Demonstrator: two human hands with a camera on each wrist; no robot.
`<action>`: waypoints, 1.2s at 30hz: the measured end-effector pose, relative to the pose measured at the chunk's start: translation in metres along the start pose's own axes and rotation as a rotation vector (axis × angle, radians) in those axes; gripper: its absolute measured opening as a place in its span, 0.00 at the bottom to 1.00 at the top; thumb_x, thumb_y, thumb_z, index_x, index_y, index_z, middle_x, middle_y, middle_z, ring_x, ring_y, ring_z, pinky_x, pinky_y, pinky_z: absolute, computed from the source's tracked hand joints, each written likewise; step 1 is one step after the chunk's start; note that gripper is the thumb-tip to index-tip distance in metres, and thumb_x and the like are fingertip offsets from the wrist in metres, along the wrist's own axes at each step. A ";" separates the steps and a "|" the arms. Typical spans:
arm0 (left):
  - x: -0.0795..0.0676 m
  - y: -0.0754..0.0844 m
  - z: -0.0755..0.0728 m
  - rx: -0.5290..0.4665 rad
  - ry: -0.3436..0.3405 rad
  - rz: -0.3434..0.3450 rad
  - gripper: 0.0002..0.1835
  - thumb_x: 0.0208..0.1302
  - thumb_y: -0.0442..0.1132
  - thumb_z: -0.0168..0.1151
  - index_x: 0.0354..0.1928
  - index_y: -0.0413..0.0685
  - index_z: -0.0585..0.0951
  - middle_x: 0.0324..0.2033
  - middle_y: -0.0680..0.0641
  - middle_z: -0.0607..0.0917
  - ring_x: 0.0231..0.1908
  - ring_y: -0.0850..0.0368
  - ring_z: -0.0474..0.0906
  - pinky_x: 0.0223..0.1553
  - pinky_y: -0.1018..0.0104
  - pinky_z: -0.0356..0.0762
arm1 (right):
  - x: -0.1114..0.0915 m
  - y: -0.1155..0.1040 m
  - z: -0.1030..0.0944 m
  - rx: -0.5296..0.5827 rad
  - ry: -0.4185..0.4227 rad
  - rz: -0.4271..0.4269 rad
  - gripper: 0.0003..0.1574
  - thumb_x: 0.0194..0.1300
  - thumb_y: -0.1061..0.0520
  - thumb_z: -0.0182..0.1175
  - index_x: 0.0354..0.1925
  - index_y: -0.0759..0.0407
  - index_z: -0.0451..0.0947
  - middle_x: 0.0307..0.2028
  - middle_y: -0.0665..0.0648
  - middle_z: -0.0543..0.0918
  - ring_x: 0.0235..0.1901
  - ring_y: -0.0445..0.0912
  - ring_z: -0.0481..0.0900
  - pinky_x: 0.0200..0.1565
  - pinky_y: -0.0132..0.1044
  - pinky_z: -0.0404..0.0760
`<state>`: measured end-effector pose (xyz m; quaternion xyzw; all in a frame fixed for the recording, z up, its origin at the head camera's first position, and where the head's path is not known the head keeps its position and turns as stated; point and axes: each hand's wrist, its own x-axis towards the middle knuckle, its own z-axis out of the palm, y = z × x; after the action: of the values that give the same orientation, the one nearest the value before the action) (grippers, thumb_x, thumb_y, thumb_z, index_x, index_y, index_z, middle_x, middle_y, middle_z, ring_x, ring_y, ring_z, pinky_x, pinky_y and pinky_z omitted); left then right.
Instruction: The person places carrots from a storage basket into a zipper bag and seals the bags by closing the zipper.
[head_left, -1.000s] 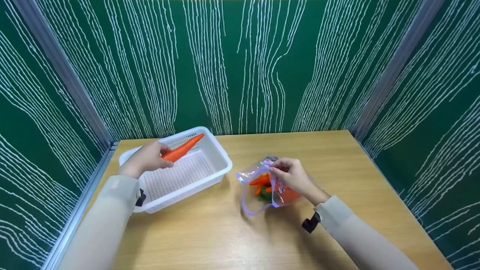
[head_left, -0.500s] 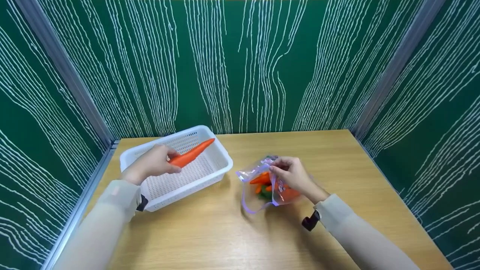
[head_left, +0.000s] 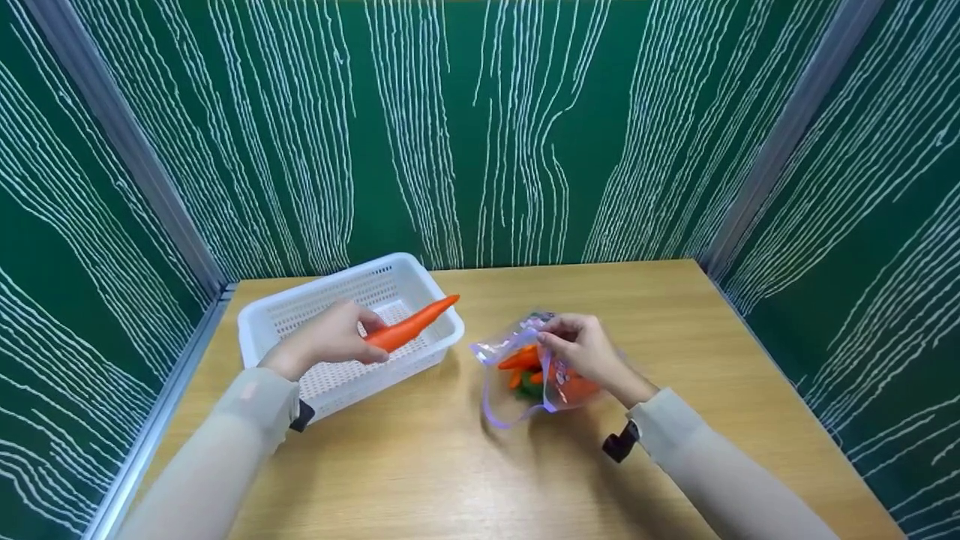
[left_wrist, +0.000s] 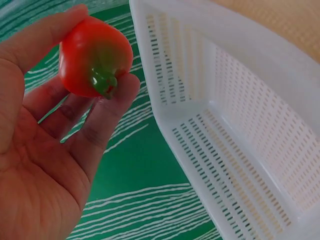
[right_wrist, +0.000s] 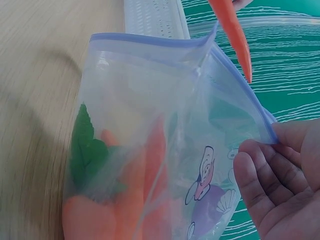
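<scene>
My left hand grips a bright orange carrot at its thick end, above the right part of a white plastic basket. The carrot's tapered tip points right, out over the basket's rim. Seen end-on in the left wrist view, the carrot has a short green stem stub. With thumb and fingers, my right hand pinches the purple-edged mouth of a clear zip bag, holding it partly open. Inside the bag are several orange carrot-like pieces and a green leaf.
The basket has slotted, perforated walls and stands at the back left of the wooden table. Green panels with wavy white lines rise behind and at both sides, joined by metal posts.
My left hand has carried the carrot rightward and toward me, from over the basket's middle to its right rim. My right hand and the bag have stayed in place.
</scene>
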<state>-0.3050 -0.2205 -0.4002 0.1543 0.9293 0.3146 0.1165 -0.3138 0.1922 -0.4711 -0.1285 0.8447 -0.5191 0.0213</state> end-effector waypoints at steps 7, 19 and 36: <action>0.006 0.006 0.016 -0.042 -0.070 0.021 0.18 0.61 0.42 0.81 0.52 0.49 0.92 0.41 0.49 0.90 0.40 0.51 0.84 0.50 0.57 0.86 | -0.001 -0.001 0.002 0.004 -0.002 -0.026 0.11 0.76 0.59 0.68 0.49 0.66 0.89 0.42 0.61 0.90 0.35 0.48 0.82 0.37 0.31 0.87; 0.010 0.017 0.039 -0.050 -0.174 0.055 0.14 0.62 0.44 0.81 0.49 0.51 0.92 0.37 0.51 0.90 0.36 0.53 0.84 0.44 0.61 0.85 | -0.001 -0.001 0.001 0.018 -0.009 -0.010 0.11 0.77 0.59 0.67 0.51 0.66 0.89 0.47 0.65 0.90 0.37 0.49 0.83 0.39 0.30 0.87; 0.014 0.019 0.059 -0.120 -0.244 0.079 0.15 0.62 0.48 0.81 0.49 0.54 0.92 0.39 0.50 0.90 0.35 0.54 0.83 0.39 0.63 0.84 | -0.001 -0.005 -0.001 0.016 0.027 -0.012 0.09 0.77 0.60 0.67 0.49 0.64 0.89 0.46 0.65 0.90 0.37 0.51 0.83 0.39 0.28 0.86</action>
<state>-0.2948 -0.1684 -0.4357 0.2207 0.8809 0.3529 0.2252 -0.3119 0.1908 -0.4663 -0.1262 0.8399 -0.5278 0.0081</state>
